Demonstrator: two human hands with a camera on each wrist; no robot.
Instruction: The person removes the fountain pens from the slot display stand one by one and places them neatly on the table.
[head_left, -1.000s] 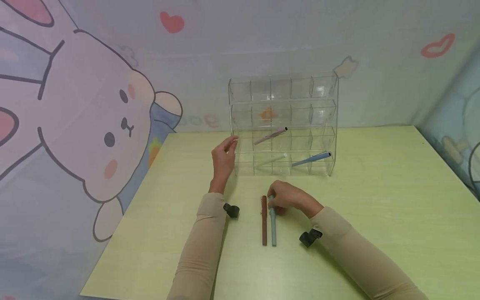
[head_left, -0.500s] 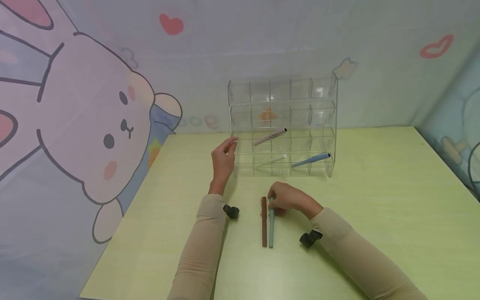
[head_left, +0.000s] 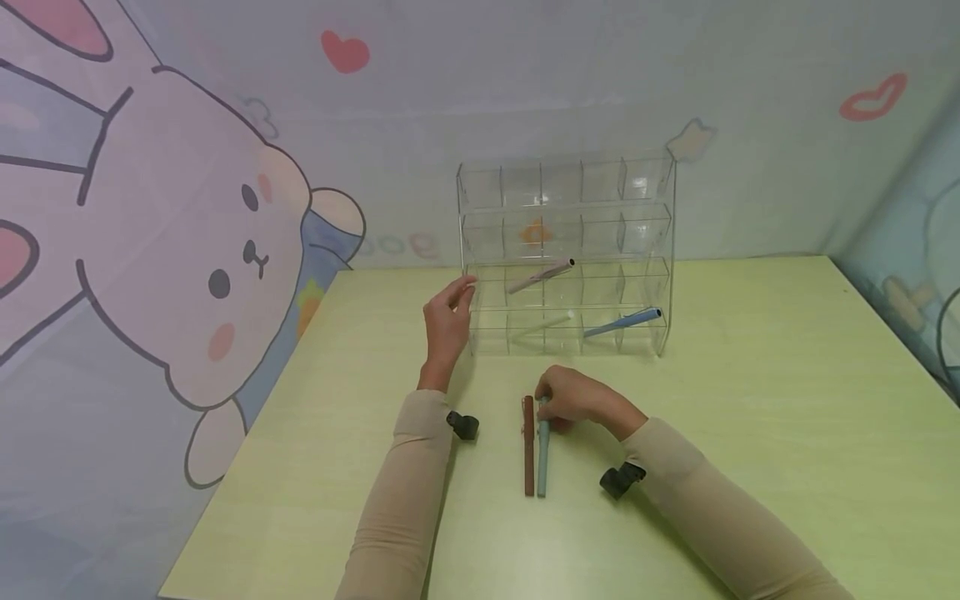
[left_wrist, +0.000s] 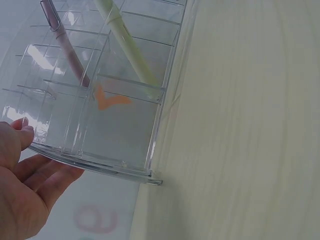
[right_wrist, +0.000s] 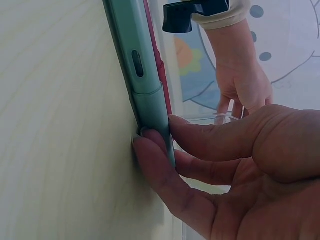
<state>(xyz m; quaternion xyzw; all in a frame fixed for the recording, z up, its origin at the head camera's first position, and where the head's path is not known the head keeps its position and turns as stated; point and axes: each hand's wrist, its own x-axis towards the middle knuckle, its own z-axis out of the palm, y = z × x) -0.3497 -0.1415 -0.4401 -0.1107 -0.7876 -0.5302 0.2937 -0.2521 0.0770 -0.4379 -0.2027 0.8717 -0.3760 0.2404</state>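
Observation:
A clear acrylic pen rack (head_left: 562,208) stands at the back of the table, divided into rows of compartments. My left hand (head_left: 447,321) grips its left side edge, thumb in front and fingers behind, as the left wrist view shows. On the table before the rack, my right hand (head_left: 573,396) pinches the far end of a grey-green pen (right_wrist: 135,60) between thumb and fingers. The pen lies lengthwise, close alongside a brown-red pen (head_left: 528,450). Slanting in the rack are a pinkish pen (head_left: 542,275), a pale yellow-green pen (left_wrist: 127,45) and a blue pen (head_left: 622,322).
The light yellow-green table (head_left: 765,400) reaches back to a wall covering (head_left: 405,117) printed with a rabbit and hearts. A small black camera (head_left: 462,426) sits on the left wrist, and another black camera (head_left: 622,480) on the right wrist.
The near end of the grey-green pen has shifted slightly left, closer to the brown-red pen, with my right hand still pinching it. My left hand keeps its place on the rack.

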